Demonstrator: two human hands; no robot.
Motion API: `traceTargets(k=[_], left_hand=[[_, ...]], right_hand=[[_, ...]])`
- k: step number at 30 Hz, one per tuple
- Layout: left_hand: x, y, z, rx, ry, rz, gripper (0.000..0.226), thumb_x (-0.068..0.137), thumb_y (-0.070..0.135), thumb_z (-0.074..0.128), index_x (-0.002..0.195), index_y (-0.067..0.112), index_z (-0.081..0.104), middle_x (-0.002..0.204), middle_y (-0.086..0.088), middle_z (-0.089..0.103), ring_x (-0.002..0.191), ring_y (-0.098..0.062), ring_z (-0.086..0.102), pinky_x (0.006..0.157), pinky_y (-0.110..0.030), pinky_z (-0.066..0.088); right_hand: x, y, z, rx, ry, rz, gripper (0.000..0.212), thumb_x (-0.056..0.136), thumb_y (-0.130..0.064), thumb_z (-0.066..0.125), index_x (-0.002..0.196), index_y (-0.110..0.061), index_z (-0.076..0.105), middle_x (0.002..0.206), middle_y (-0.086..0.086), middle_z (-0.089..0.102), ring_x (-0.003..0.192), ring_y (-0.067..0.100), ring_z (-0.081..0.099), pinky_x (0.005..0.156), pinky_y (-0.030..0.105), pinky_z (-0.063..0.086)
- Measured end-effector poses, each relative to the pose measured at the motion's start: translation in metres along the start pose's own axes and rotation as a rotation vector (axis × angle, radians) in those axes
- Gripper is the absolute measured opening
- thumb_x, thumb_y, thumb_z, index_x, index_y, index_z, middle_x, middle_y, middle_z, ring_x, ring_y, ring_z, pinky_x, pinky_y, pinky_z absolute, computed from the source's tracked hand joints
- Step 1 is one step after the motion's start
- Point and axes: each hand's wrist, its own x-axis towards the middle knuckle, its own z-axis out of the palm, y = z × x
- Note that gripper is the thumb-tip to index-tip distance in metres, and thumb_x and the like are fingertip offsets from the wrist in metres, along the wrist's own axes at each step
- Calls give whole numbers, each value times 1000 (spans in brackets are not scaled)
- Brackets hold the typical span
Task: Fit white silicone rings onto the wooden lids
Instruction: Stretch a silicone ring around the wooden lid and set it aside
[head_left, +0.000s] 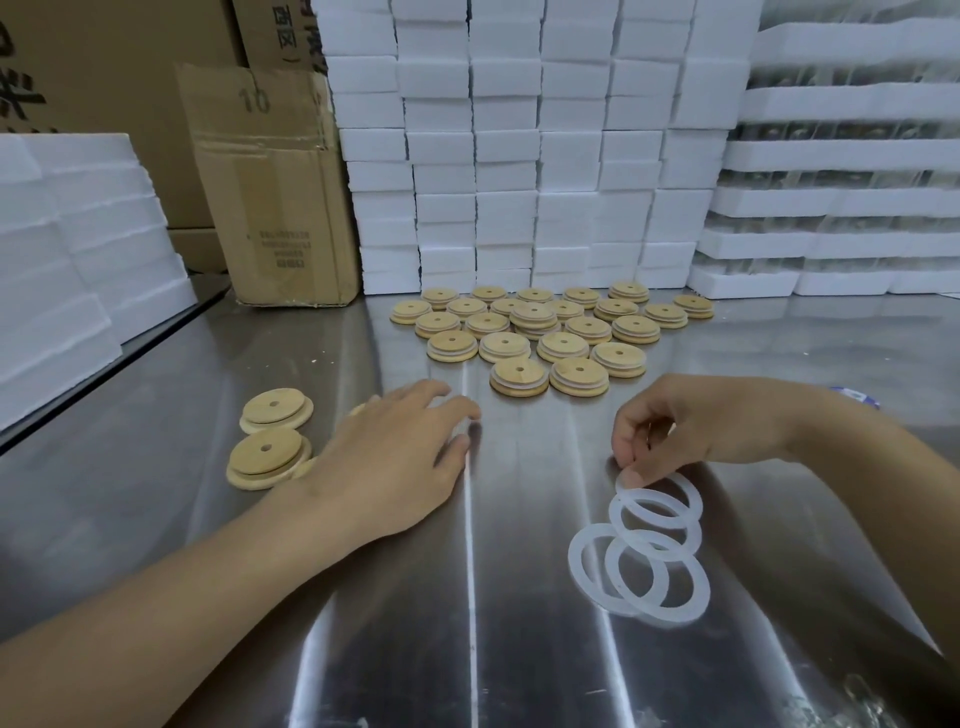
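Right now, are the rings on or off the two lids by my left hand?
Off: both lids show bare wood, with no white band at the step.

On the steel worktop, the right hand pinches the far rim of a white silicone ring near the right edge. This ring overlaps three more rings. The left hand rests palm down, fingers spread, left of centre. Two bare wooden lids lie just beside it toward the left edge. Many more lids cluster by the far edge, before stacked foam blocks and a cardboard box.
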Motion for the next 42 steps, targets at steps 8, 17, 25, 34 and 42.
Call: traceTargets(k=[8,17,25,34,42], left_hand=[[1,2,8,-35,60,5,39,105,53,45,144,47,50,158,15,41,145,-17,43,103,-46,49],[8,-3,10,-279,155,136,30,103,47,60,130,35,67,127,18,61,116,-7,60,99,-30,51],[6,3,4,-19,161,-34,52,94,73,55,135,42,63,128,16,71,117,-16,64,83,-35,40],[8,13,-5,-784,295,-83,46,80,29,93,116,45,70,125,17,59,114,0,64,106,-29,52],[9,20,-5,-1204,173,-224,52,70,15,99,116,27,77,120,7,77,96,-16,79,85,-32,64]], right_hand=[[0,-2,5,149,112,-17,13,96,-22,77,90,-11,72,79,-1,71,74,11,59,73,23,47],[4,-14,7,512,358,-187,38,77,-43,82,106,-20,82,93,-2,75,87,5,67,87,29,49],[22,-24,34,569,450,-220,10,97,-26,75,98,-18,80,88,-1,74,84,10,68,83,32,49],[22,-44,50,746,268,-350,7,87,-22,70,84,-17,74,81,6,65,80,16,62,80,32,47],[26,-46,61,689,281,-443,11,93,-25,77,94,-15,78,97,14,76,78,12,61,72,22,50]])
